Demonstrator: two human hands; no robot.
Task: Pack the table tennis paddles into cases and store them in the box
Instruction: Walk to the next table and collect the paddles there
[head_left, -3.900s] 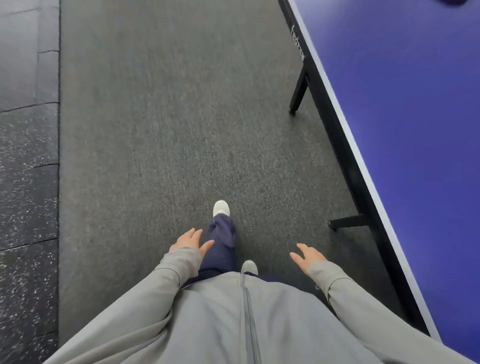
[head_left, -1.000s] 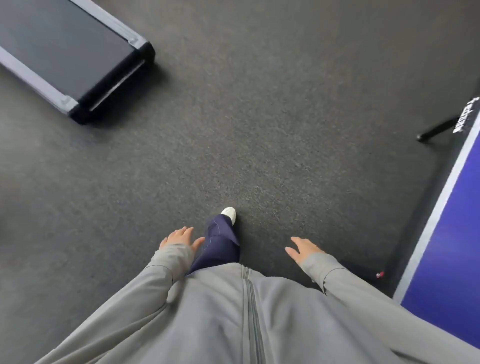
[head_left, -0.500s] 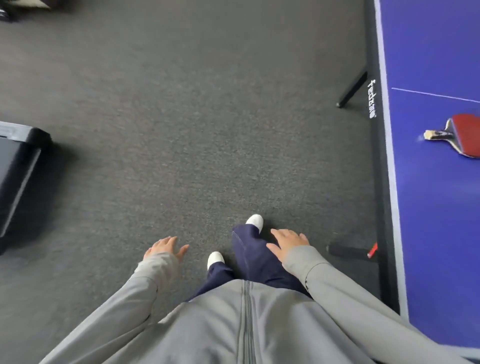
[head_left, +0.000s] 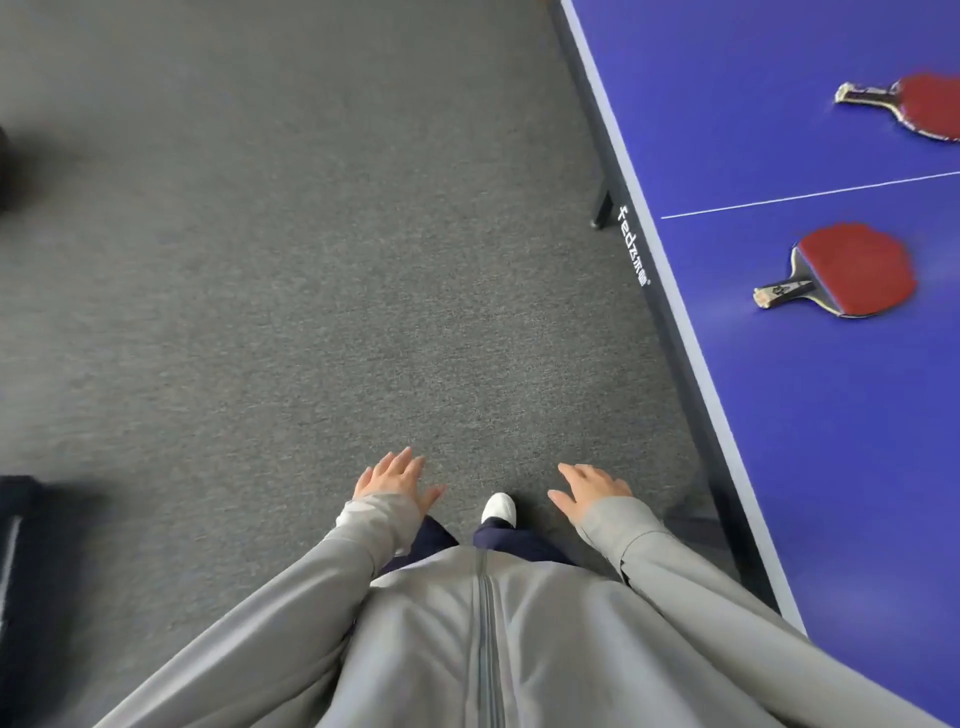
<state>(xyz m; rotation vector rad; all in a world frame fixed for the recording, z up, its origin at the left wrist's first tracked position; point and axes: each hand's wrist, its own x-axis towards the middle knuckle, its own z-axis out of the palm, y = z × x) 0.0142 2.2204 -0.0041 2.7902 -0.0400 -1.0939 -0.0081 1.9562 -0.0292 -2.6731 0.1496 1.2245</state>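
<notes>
Head view: grey carpet floor (head_left: 270, 291), blue table (head_left: 831, 467) at right. My left hand (head_left: 392, 475) and right hand (head_left: 589, 488) hang spread, empty. Near paddle (head_left: 852, 270) and far paddle (head_left: 919, 106) lie uncased; I judge the approach step, next reaching right.

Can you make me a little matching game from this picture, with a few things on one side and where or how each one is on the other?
Things:
1. Nearer red-faced wooden paddle
2. Farther red-faced paddle
3. Left hand
4. White shoe

Places or states:
A. On the grey carpet, between the two hands
B. On the blue table, beyond the white line
C. Empty, fingers spread, over the carpet
D. On the blue table, on the near side of the white line

Pairs: 1-D, 2-B, 3-C, 4-A
</notes>
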